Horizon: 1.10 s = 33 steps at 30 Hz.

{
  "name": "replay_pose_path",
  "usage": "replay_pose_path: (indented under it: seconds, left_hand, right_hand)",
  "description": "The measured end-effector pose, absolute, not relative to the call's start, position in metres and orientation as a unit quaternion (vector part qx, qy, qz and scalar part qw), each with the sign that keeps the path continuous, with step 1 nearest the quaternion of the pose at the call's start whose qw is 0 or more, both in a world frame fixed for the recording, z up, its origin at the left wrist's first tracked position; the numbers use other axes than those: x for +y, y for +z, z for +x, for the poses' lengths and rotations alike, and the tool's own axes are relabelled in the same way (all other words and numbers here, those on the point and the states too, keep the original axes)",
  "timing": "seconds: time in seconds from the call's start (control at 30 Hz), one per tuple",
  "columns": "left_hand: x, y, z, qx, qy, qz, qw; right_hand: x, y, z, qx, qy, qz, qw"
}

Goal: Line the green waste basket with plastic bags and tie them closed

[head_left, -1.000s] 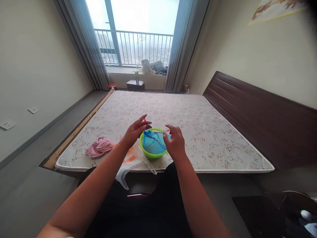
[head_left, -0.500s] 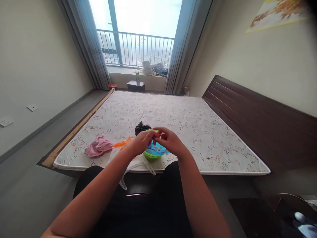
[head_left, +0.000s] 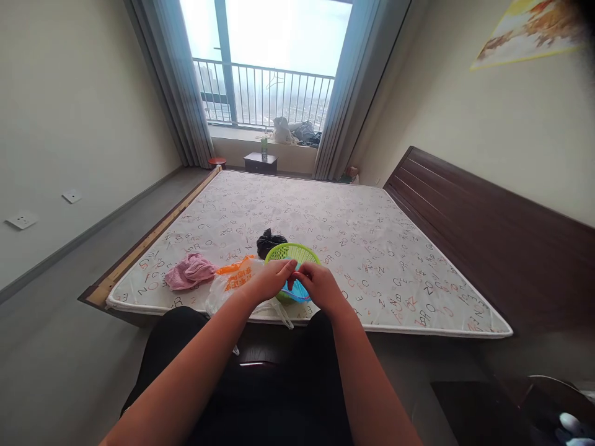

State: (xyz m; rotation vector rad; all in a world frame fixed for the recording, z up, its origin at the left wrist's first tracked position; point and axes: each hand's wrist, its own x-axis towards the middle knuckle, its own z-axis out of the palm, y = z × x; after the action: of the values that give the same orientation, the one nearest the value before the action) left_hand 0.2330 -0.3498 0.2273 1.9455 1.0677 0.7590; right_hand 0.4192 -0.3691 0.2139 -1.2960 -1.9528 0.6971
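My left hand (head_left: 275, 279) and my right hand (head_left: 317, 285) meet at the fingertips over the near side of a green plastic basket (head_left: 292, 251). Both are closed in a pinch, with a small reddish thing barely visible between them; its kind is hidden by the fingers. Just below the hands, a blue plastic bag (head_left: 300, 293) lies in the basket and at its near rim. To the left, partly behind my left forearm, is a white plastic bag (head_left: 218, 292) with orange print. A knotted black plastic bag (head_left: 269, 243) sits behind the basket.
A pink cloth (head_left: 190, 271) lies on the letter-printed mattress (head_left: 362, 229) at left. The dark wooden headboard (head_left: 483, 210) rises on the right. Beyond the bed stands a small nightstand (head_left: 260, 163) with a green bottle (head_left: 264, 148) on it, before the window.
My hands have drawn down toward me, uncovering the basket's far rim. The red thing between the fingers shows less now. The view has shifted slightly.
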Motion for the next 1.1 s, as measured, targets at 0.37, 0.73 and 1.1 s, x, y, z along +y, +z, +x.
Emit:
replay_pose_path:
  seconds: [0.37,0.73,1.1]
  left_hand:
    - [-0.349,0.181,0.241,0.381,0.321,0.597,0.629]
    - [-0.376,0.181,0.244,0.336,0.449,0.696,0.448]
    - [-0.377,0.178,0.249,0.415,0.392,0.764,0.301]
  right_hand:
    - [-0.365,0.230,0.440,-0.585,0.271,-0.544,0.537]
    - [-0.358,0.220,0.434,-0.411,0.492,-0.451,0.621]
    - [-0.361,0.225,0.433,-0.314,0.618,-0.371,0.618]
